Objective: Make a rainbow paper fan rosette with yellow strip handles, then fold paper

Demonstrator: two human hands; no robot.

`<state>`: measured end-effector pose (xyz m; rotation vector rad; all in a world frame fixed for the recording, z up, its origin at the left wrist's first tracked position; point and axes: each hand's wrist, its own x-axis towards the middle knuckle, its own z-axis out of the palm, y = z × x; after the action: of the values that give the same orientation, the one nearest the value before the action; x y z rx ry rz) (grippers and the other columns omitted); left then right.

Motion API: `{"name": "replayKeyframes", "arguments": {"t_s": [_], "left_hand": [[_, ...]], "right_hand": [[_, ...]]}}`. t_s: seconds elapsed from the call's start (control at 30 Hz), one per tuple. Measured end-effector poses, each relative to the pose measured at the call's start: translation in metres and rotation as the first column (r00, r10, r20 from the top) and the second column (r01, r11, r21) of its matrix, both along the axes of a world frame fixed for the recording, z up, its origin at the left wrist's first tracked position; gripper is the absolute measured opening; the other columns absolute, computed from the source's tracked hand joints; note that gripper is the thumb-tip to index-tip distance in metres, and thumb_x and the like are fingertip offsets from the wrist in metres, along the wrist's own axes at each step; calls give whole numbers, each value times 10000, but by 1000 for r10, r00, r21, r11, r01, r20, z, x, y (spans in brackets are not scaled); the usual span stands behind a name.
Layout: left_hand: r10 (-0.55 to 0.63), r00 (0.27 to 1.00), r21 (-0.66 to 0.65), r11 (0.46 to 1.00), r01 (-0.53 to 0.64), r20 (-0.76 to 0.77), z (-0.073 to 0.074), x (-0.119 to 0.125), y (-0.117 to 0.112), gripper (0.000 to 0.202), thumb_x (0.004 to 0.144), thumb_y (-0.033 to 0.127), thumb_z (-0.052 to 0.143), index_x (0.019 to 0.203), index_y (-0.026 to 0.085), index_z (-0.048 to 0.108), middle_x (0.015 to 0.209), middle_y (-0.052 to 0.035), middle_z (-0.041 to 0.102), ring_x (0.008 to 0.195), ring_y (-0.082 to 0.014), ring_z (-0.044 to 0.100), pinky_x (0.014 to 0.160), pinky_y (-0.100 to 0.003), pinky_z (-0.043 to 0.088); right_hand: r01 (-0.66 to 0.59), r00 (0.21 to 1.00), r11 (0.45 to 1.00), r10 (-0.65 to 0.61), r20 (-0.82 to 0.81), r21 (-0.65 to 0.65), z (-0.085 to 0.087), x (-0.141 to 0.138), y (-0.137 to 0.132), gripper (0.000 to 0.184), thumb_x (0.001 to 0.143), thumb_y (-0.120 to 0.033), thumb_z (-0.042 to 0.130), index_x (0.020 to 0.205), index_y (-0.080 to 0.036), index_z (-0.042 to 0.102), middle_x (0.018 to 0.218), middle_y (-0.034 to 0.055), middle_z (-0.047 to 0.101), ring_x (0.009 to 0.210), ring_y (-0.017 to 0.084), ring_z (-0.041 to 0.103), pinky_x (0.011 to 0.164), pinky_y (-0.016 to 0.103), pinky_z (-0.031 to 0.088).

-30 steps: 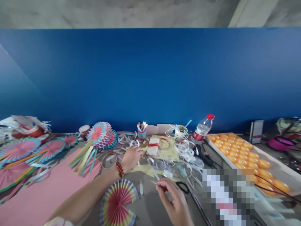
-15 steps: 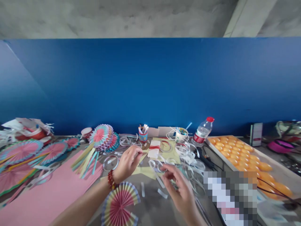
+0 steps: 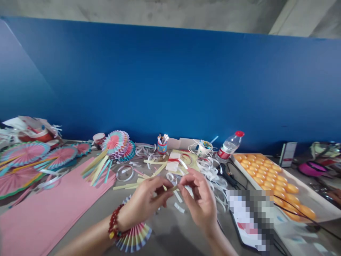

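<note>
My left hand point(image 3: 149, 197), with a red bead bracelet point(image 3: 114, 222) at the wrist, pinches a narrow pale yellow paper strip point(image 3: 175, 188). The fingertips of my right hand point(image 3: 199, 199) close on the strip's other end, so the two hands almost meet. Most of the strip is hidden by my fingers. Below my left wrist lies a pleated paper fan point(image 3: 137, 239) in pink, yellow and lilac, partly covered by the hand. More yellow strips point(image 3: 128, 186) are spread beyond my left hand. Short white strips point(image 3: 179, 208) lie on the table between the hands.
Pink paper point(image 3: 53, 206) and finished fans point(image 3: 25, 154) cover the left side. Along the back stand a pen cup point(image 3: 162, 147), a white cup point(image 3: 204, 149) and a water bottle point(image 3: 229, 146). To the right are a phone point(image 3: 246, 227), cables and a tray of orange domes point(image 3: 266, 172).
My hands have come together from apart, and both now grip a yellow strip. Yellow strips show more clearly beyond my left hand. The view has tilted slightly.
</note>
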<state>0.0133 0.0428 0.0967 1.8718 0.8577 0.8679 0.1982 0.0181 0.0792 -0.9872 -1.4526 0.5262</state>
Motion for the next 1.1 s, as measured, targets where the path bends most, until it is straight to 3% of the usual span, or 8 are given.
{"name": "replayKeyframes", "arguments": {"t_s": [0.13,0.3,0.47,0.63,0.87,1.0,1.1], "left_hand": [[30,998,40,999,-28,-54,2,3,0,165,950,305,537,908,182,639,701,-5,651,622,-113,625,605,-193,462],[-37,999,-173,984,36,-4,3,5,-1,182,939,323,536,851,176,599,659,14,618,557,-92,588,507,-160,419],[-85,995,-285,954,98,58,-2,5,1,144,924,279,526,842,171,573,708,15,634,506,-64,556,483,-152,412],[-128,990,-309,941,138,52,-11,6,6,184,919,333,539,829,172,551,682,12,634,512,-79,583,487,-165,432],[-178,979,-398,895,202,97,-26,10,14,120,894,288,508,848,181,540,716,-2,677,445,-68,556,395,-149,384],[-187,978,-398,894,207,88,-29,12,17,85,821,152,488,872,180,550,722,3,695,455,-65,574,397,-138,350],[-185,978,-417,885,208,96,-29,14,18,89,822,152,485,886,182,539,754,-8,710,478,-74,600,407,-142,364]], "right_hand": [[17,999,1000,-18,37,15,-9,2,-8,330,925,-190,573,1248,-235,524,875,44,644,805,175,651,644,276,540],[1,998,1000,0,58,-17,-9,6,-11,333,919,-197,588,1245,-243,534,859,30,646,767,165,645,630,266,531],[-49,999,990,47,-19,-130,4,19,-9,80,904,-274,629,935,-209,664,946,70,630,837,179,622,663,259,516],[-147,988,937,120,-101,-318,12,23,-5,235,831,-385,703,736,-190,612,920,71,610,799,176,593,616,243,491],[-262,962,810,173,-213,-525,-2,18,0,290,794,-429,723,721,-191,575,839,36,638,703,144,576,590,233,469],[-266,960,787,161,-230,-557,-6,18,2,311,783,-451,734,736,-189,575,807,23,632,690,144,583,631,258,498],[-237,965,798,128,-228,-554,-7,18,3,337,774,-478,742,739,-187,577,857,35,643,689,145,597,642,270,515]]}}
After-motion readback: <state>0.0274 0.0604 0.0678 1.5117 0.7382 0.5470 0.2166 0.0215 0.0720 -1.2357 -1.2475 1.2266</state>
